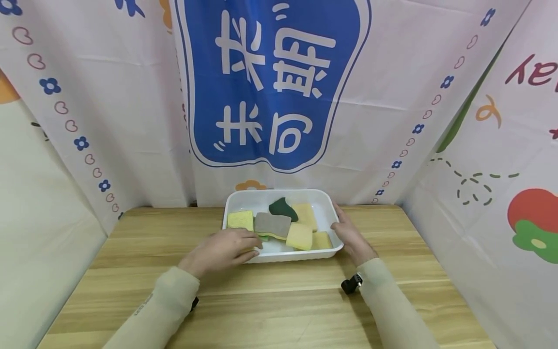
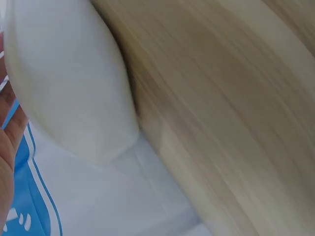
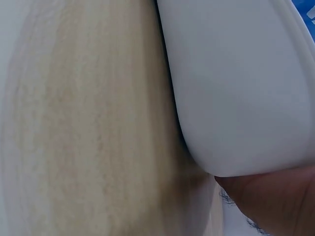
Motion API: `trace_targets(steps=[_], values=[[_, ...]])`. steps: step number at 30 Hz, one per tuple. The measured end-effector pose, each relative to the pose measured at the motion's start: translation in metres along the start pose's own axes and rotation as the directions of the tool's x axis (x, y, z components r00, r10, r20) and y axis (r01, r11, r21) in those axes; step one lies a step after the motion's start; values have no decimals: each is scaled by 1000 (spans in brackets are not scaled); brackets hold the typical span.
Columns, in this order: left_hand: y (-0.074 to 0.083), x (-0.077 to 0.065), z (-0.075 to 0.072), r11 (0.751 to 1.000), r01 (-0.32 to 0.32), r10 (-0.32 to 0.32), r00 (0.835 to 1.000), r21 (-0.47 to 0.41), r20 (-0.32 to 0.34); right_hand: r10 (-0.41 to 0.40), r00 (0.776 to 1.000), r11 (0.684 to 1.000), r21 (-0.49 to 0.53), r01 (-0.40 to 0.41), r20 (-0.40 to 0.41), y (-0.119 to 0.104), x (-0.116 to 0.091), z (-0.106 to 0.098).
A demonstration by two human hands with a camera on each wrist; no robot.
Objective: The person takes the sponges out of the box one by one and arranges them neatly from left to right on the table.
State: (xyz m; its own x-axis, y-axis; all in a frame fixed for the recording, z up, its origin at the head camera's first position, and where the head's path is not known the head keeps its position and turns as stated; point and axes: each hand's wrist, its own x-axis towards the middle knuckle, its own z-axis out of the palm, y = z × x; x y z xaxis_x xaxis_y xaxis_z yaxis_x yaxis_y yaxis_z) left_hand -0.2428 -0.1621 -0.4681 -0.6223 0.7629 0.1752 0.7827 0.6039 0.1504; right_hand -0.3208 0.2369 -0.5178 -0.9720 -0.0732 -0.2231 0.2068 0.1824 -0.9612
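A white rectangular tray sits toward the back of the wooden table, holding several sponge-like pieces. Among them are a bright yellow sponge, a grey-topped sponge, a dark green piece and a pale yellow square. My right hand grips the tray's right side, thumb at the rim. My left hand reaches over the near left corner, its fingers loosely extended above the tray's inside. In the left wrist view, the tray's outer wall hides most of that hand's fingers.
The wooden table spreads in front of and beside the tray. Right behind it hangs a white cloth with a blue printed panel. Printed cloth walls stand on both sides.
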Motion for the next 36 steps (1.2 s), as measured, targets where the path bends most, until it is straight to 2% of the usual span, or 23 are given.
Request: trace_targets(steps=[6,11,15,23,36], values=[[17,17,3,997,68,-68,998,-35,-10,2,1000,1000,-15,-2,13,-7,-3,0],[28,31,6,993,106,-109,992,-47,-66,-1,1000,996,-93,1,-9,-7,-1,2],[34,41,9,996,87,-89,991,-33,-95,-25,999,986,-168,21,-22,-1,1,5],[44,60,18,998,33,-28,994,46,-108,-65,997,980,-190,58,-31,-1,1,7],[55,89,23,1000,19,-19,999,-20,-34,-83,996,977,-201,78,-18,-5,-1,6]])
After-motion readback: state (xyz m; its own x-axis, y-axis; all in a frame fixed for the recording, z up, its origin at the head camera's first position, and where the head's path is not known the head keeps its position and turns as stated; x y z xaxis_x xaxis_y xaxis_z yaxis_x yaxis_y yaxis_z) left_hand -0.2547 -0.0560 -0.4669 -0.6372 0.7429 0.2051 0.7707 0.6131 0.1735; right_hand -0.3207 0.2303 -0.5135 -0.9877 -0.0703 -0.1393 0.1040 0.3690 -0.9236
